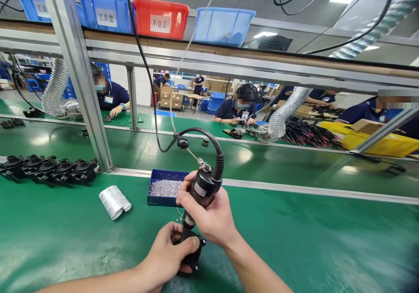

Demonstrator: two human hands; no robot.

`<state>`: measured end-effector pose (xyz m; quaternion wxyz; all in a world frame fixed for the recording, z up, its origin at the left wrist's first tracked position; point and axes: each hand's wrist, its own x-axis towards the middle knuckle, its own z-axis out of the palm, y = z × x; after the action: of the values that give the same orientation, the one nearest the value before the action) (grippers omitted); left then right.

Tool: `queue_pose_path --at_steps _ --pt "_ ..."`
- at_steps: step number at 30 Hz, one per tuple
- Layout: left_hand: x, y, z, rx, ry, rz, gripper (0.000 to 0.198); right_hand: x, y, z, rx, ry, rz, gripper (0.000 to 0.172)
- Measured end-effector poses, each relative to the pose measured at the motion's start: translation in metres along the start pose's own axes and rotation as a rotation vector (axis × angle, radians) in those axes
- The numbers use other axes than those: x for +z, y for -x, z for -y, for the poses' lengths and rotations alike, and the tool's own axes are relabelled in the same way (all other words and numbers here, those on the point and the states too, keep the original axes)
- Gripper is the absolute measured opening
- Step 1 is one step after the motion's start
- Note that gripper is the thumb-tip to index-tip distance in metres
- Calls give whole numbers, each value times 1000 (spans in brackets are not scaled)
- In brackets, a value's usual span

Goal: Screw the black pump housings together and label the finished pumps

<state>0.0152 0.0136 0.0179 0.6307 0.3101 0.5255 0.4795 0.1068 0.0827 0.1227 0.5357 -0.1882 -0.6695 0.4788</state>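
Observation:
My right hand (212, 214) is wrapped round a black electric screwdriver (201, 190) that hangs from a cord and points down. Below it, my left hand (170, 249) grips a black plastic housing (191, 253) on the green bench. The screwdriver's nose meets the top of the housing; its bit tip is hidden. Just behind the tool stands a dark blue tray (151, 200) full of small silver screws (166, 188), and a few loose ones lie in front of it. To its left rests a curled white label sheet (114, 201).
Several black housings (49, 170) stand in a row at the left. A metal post (77, 74) rises beside them. Overhead, a shelf holds a red bin (160, 18) and blue bins (224, 25). Co-workers sit beyond the green conveyor (157, 146), near a yellow crate (376, 140).

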Motion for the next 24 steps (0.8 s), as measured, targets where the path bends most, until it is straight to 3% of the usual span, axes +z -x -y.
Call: queue_pose_path --at_steps 7,17,24 --pt "0 1 0 -3 -13 -15 62 6 -3 -5 119 -57 -95 26" --pt "2 4 0 33 -44 -19 63 7 0 -15 58 -103 -88 21" --pt "3 4 1 33 -51 -13 67 4 -4 -8 106 -122 -119 30"
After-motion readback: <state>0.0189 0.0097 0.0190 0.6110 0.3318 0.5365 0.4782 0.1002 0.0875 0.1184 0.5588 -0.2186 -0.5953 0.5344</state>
